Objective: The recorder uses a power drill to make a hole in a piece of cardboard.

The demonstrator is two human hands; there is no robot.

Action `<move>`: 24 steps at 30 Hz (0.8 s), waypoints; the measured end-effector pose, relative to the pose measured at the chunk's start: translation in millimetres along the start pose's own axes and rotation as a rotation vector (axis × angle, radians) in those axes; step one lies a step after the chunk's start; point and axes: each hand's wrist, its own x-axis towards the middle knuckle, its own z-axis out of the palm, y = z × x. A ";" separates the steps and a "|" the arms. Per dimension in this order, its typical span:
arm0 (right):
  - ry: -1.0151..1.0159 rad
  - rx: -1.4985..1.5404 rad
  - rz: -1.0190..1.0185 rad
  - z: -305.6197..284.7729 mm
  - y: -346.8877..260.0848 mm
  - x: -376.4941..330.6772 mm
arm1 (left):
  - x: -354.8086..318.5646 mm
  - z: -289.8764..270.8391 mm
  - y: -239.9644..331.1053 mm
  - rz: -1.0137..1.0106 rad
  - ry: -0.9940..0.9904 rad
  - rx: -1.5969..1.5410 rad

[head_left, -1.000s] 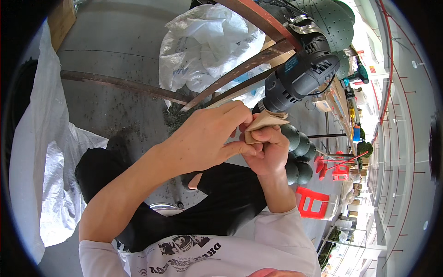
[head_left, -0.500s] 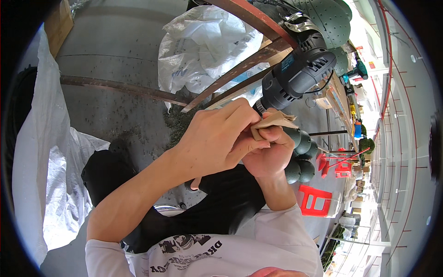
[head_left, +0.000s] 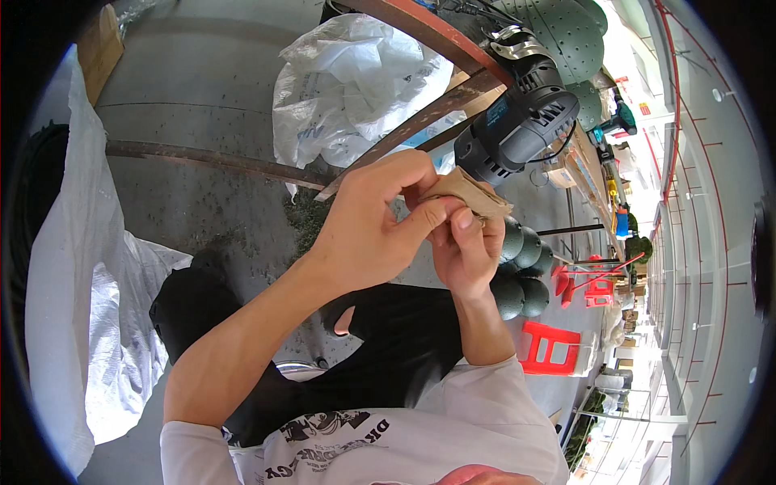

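Note:
Between both hands, in front of my body, is a folded tan piece (head_left: 467, 187) that looks like stiff paper or cloth. My left hand (head_left: 373, 217) pinches its left end between thumb and fingers. Just below the piece, my right hand (head_left: 470, 252) grips its lower edge, the thumb raised against it. The fingers behind the piece are hidden. Right beyond the hands, a black corded power tool (head_left: 517, 121) is clamped to a rusty metal frame (head_left: 420, 129). The tan piece overlaps the tool's near end in view, and I cannot tell whether they touch.
A white plastic sack (head_left: 356, 89) lies behind the frame, and another white sack (head_left: 61, 299) stands at left. Dark green perforated domes (head_left: 558, 36) are at the far right, with smaller green balls (head_left: 521, 283) nearer. A red stool (head_left: 551, 349) stands at right. Dark crumbs litter the floor.
The tan piece has turned and now stretches more broadly across the fingers. My left hand has risen slightly, and my right thumb has come up. The piece now covers the tool's tip in view.

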 end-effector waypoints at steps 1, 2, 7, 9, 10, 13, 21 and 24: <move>-0.030 -0.093 -0.070 -1.5 1.2 2.4 | -1.0 -0.3 -1.2 0.002 -0.002 0.000; -0.029 -0.093 -0.072 -0.1 0.1 1.9 | -2.1 -0.6 -2.1 -0.079 -0.022 -0.089; 0.030 -0.183 -0.079 -0.3 -2.4 2.6 | 0.3 -6.2 6.7 -0.343 -0.132 -0.244; -0.001 -0.190 -0.079 -2.3 -0.2 1.5 | -1.0 -6.7 10.9 -0.431 -0.104 -0.464; -0.032 -0.198 -0.074 -2.8 0.3 1.1 | -0.5 -8.9 13.5 -0.429 -0.107 -0.462; -0.058 -0.295 -0.049 0.8 -2.0 -1.4 | -2.4 -18.1 14.6 -0.451 -0.120 -0.387; -0.144 -0.356 0.129 0.5 -12.9 3.1 | -1.2 -24.6 1.2 -0.572 -0.122 -0.306; -0.205 -0.290 0.173 -0.9 -18.8 3.0 | -3.3 -25.7 0.2 -0.540 -0.123 -0.350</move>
